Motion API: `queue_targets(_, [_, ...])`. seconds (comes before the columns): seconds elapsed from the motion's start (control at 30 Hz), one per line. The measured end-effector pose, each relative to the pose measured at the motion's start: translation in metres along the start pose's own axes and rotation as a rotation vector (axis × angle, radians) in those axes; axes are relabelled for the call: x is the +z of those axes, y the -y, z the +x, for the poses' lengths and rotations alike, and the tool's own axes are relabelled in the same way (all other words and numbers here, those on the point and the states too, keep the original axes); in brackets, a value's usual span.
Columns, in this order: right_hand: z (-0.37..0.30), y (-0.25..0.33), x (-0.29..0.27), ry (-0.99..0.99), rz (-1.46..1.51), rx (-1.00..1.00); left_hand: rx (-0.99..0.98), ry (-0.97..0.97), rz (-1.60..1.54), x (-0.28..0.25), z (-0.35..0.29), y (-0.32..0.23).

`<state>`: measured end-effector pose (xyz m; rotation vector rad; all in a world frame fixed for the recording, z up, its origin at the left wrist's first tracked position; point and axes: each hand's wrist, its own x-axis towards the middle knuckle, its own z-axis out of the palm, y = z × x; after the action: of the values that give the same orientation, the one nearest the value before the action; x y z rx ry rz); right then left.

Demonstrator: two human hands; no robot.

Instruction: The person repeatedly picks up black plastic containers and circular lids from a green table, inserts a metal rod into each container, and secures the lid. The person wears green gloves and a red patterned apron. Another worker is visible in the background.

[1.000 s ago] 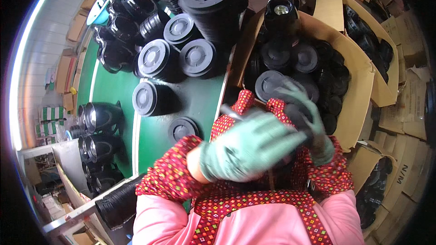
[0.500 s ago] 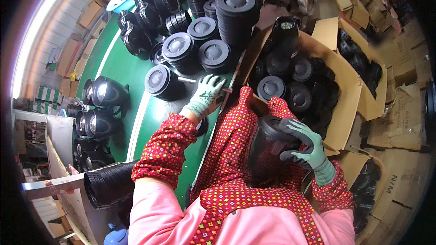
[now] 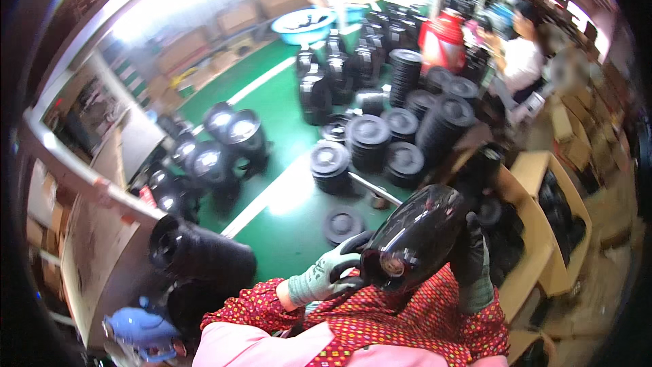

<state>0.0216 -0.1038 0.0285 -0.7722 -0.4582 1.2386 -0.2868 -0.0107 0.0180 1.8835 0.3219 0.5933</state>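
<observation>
A glossy black jug-shaped housing [image 3: 422, 231] is tilted above my lap, with a small round metallic spot on the end towards me. My left hand [image 3: 327, 276], in a pale green glove with dark fingers, is closed on the near left part of it. Against its right side my right hand [image 3: 473, 268] grips it, fingers partly hidden. On the green table [image 3: 272, 221] just beyond, a flat round black lid [image 3: 343, 224] lies by itself. A thin pale rod [image 3: 375, 188] rests between this lid and a stack of ridged black lids [image 3: 330, 166].
More lid stacks [image 3: 445, 122] and glossy black housings [image 3: 316, 95] stand farther back, near a red jug [image 3: 443, 39] and a blue basin [image 3: 303, 26]. Other housings [image 3: 210, 166] sit at left. An open carton [image 3: 526, 231] holds black parts at right. A co-worker [image 3: 526, 61] sits at far right.
My left hand has left the rod on the table and come to the housing. The housing has been raised and tipped over, its end now towards me. The view has swung upward.
</observation>
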Motion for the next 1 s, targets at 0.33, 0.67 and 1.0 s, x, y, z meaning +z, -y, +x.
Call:
queue_targets(0.33, [0.029,-0.138,-0.009,0.103,-0.667,-0.08,-0.004,-1.071,-0.107,-0.153,0.068,0.031])
queue_targets(0.67, [0.034,-0.136,0.011,0.45,-1.293,-0.426,-0.587,-1.325,0.527,-0.388,0.192,0.244])
queue_targets(1.0, [0.031,-0.136,-0.001,0.45,-1.278,-0.389,-0.668,-1.163,0.805,-0.32,0.204,0.222])
